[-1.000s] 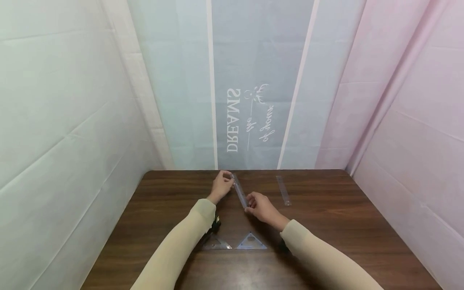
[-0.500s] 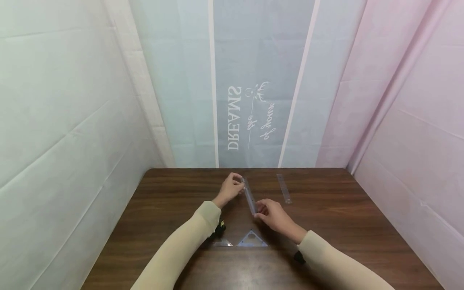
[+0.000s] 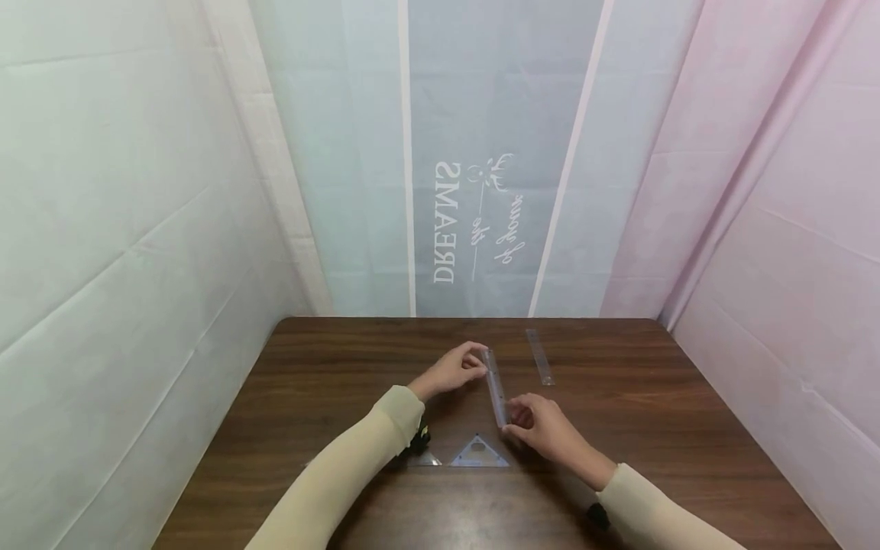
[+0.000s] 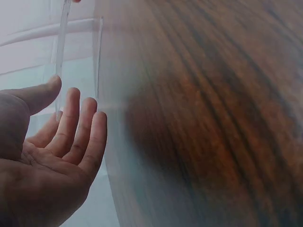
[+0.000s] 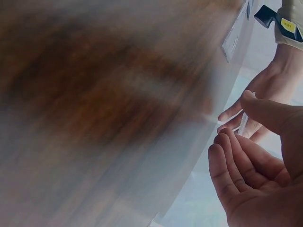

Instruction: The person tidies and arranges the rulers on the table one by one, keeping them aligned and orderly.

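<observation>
A clear ruler (image 3: 496, 391) is held slanted above the table between both hands. My left hand (image 3: 452, 368) pinches its far end between thumb and index finger, with the other fingers spread loosely. At the near end, my right hand (image 3: 546, 428) pinches it with thumb and fingers. The left wrist view shows the ruler (image 4: 61, 42) edge-on against the thumb. In the right wrist view, the right thumb and fingers (image 5: 255, 156) cover most of the ruler. A second clear ruler (image 3: 540, 357) lies flat to the right.
On the brown wooden table (image 3: 330, 359), a bluish set square (image 3: 479, 454) lies near the middle. Another clear set square (image 3: 425, 459) beside it is partly hidden by the left sleeve (image 3: 357, 451). Printed cloth (image 3: 474, 114) hangs behind the table's back edge.
Both hands have carried the held ruler right and towards the person, closer to the second ruler. It now stands slightly straighter. The second ruler and the bluish set square have stayed put.
</observation>
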A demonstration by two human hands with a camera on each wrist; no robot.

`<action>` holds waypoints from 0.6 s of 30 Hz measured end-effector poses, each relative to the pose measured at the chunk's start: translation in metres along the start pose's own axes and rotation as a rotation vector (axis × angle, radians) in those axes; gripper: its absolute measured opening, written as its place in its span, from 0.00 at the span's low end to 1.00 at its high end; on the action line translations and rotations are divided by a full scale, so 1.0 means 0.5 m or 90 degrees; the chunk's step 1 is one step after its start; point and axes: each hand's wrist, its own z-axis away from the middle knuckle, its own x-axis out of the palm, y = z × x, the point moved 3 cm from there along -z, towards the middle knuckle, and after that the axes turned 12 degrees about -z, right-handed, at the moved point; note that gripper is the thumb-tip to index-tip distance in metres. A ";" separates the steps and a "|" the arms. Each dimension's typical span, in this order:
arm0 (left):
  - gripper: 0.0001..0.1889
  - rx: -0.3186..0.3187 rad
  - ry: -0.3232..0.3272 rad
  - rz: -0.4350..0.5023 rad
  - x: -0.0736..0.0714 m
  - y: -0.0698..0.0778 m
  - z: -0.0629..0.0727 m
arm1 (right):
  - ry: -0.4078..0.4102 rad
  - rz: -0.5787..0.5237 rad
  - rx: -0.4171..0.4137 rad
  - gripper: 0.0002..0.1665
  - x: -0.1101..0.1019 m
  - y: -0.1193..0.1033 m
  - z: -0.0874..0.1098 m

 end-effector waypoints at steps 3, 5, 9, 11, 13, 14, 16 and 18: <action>0.25 0.028 -0.021 -0.035 0.001 0.003 0.000 | -0.002 0.008 0.022 0.22 -0.005 -0.001 0.008; 0.25 0.038 -0.026 -0.045 0.005 0.004 -0.003 | -0.007 0.015 0.038 0.22 -0.010 0.001 0.014; 0.25 0.041 -0.038 -0.064 0.010 0.005 -0.007 | -0.022 0.014 0.062 0.21 -0.017 0.000 0.022; 0.24 0.042 -0.046 -0.081 0.012 0.006 -0.009 | -0.033 0.010 0.067 0.21 -0.019 -0.001 0.024; 0.24 0.045 -0.058 -0.102 0.013 0.008 -0.012 | -0.047 0.006 0.066 0.21 -0.022 -0.004 0.025; 0.24 0.048 -0.066 -0.116 0.014 0.010 -0.012 | -0.053 0.006 0.068 0.21 -0.022 -0.005 0.026; 0.24 0.055 -0.081 -0.145 0.017 0.013 -0.012 | -0.068 0.005 0.071 0.21 -0.025 -0.007 0.029; 0.24 0.059 -0.092 -0.171 0.020 0.015 -0.013 | -0.082 0.003 0.074 0.21 -0.028 -0.008 0.031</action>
